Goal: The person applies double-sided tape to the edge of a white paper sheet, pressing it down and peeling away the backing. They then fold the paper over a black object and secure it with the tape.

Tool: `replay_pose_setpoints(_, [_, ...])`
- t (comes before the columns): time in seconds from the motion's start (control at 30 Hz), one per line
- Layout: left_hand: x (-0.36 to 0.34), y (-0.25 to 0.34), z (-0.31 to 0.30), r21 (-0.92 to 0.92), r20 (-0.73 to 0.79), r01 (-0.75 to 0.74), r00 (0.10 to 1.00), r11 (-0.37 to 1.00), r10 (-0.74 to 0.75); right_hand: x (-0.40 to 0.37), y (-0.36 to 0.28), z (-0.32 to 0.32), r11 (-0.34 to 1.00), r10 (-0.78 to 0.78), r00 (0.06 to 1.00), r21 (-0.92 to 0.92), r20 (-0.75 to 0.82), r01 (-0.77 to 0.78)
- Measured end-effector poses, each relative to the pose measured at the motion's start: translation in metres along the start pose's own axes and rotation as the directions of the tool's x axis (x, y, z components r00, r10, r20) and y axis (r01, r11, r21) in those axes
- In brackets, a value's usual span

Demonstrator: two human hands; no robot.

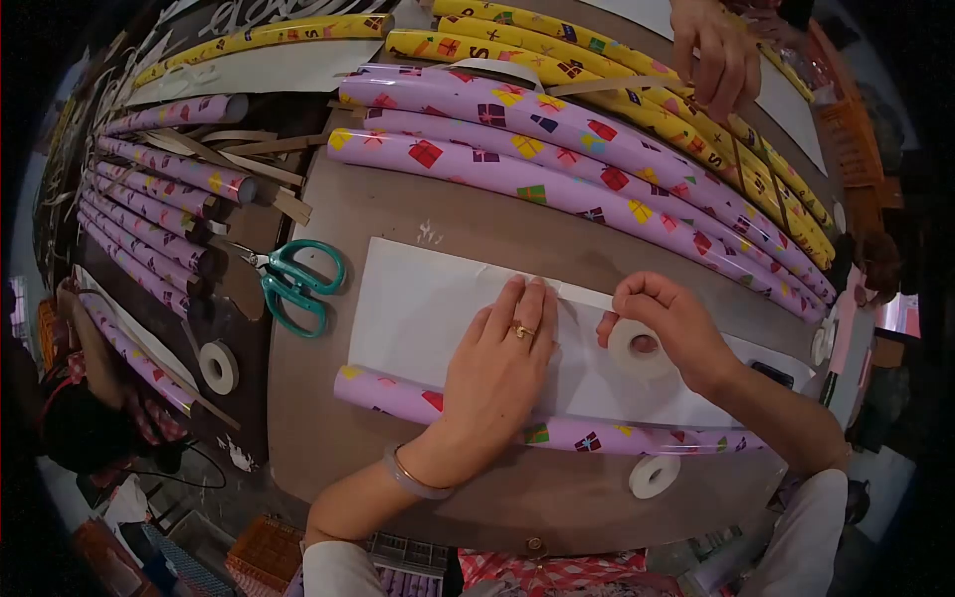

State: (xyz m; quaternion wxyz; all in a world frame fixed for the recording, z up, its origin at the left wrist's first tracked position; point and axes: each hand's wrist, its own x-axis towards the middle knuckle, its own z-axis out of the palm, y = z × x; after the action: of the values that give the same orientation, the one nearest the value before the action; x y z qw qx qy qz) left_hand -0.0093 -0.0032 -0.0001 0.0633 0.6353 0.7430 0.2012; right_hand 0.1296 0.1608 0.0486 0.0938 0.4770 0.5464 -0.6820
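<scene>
My left hand (500,363) lies flat, fingers stretched out, on the white underside of a wrapping paper sheet (408,308). The sheet's near edge runs into a purple roll of gift-print wrapping paper (597,438), which passes by my left wrist. Over the sheet's far edge, my right hand (671,318) is closed with curled fingers on a roll of white tape (624,344). Its thumb and fingertips meet near that edge, just right of my left fingertips. A dark phone-like object (771,375) rests at the sheet's right end, partly behind my right forearm.
Green-handled scissors (298,281) lie left of the sheet. A second tape roll (655,477) sits near the front edge. Purple rolls (477,164) and yellow rolls (597,75) line the back, where another person's hand (714,60) touches them. More purple rolls (164,214) lie left.
</scene>
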Motion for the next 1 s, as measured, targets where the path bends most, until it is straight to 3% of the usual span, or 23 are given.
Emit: replay_pose_setpoints(1.0, [-0.0011, -0.0015, 0.0017, 0.03, 0.018, -0.009, 1.0, 1.0, 0.009, -0.0006, -0.0031, 0.0027, 0.999, 0.001, 1.0, -0.054, -0.031, -0.003])
